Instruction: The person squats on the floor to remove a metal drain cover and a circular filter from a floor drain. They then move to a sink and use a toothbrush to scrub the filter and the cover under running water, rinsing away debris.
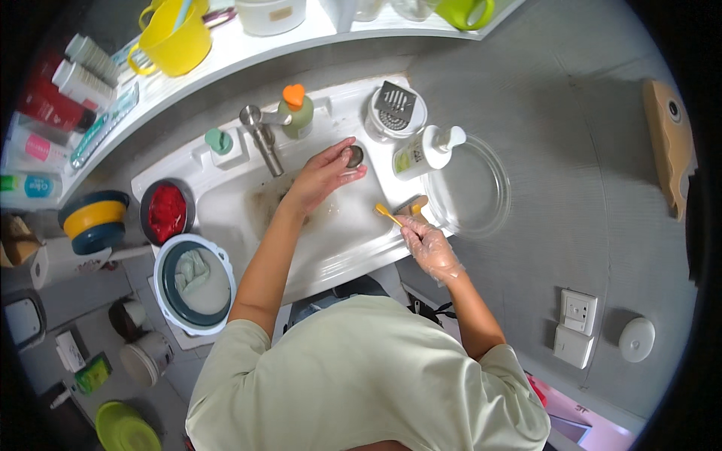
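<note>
Over the white sink, my left hand grips a small round dark piece with a pale rim, possibly a drain plug. My right hand wears a thin clear plastic glove. Its fingers close round a small yellow brush, whose head points toward the basin. Just beyond those fingers, a brown-and-yellow object sits at the sink's right rim; its kind is unclear. Brown dirt marks the basin floor beside my left forearm, below the metal faucet.
A white pump bottle and a white tub topped by a metal grate stand on the right ledge. A green bottle is behind the faucet. At left are a bowl with red cloth and a blue-rimmed basin. A shelf overhangs the back.
</note>
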`<move>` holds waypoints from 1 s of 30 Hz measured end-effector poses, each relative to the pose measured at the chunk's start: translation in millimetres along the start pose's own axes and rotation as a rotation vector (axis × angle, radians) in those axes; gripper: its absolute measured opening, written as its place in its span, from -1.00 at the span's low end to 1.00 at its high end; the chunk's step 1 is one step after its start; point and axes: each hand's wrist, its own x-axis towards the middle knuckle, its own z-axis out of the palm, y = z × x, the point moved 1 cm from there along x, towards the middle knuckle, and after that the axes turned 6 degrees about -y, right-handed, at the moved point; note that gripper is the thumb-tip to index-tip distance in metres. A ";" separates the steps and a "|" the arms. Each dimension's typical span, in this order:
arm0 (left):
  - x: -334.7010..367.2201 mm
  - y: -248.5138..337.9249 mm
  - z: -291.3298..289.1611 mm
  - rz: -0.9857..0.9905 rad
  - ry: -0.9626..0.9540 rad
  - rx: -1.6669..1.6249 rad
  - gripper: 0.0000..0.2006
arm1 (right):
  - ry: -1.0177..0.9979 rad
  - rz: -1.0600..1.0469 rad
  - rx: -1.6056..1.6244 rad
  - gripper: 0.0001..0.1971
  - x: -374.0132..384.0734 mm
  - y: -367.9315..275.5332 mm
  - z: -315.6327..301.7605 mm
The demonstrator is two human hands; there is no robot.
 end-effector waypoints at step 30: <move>-63.2 -103.8 -46.3 0.119 0.804 0.915 -0.87 | -0.368 0.063 -0.669 -0.77 122.5 92.3 51.8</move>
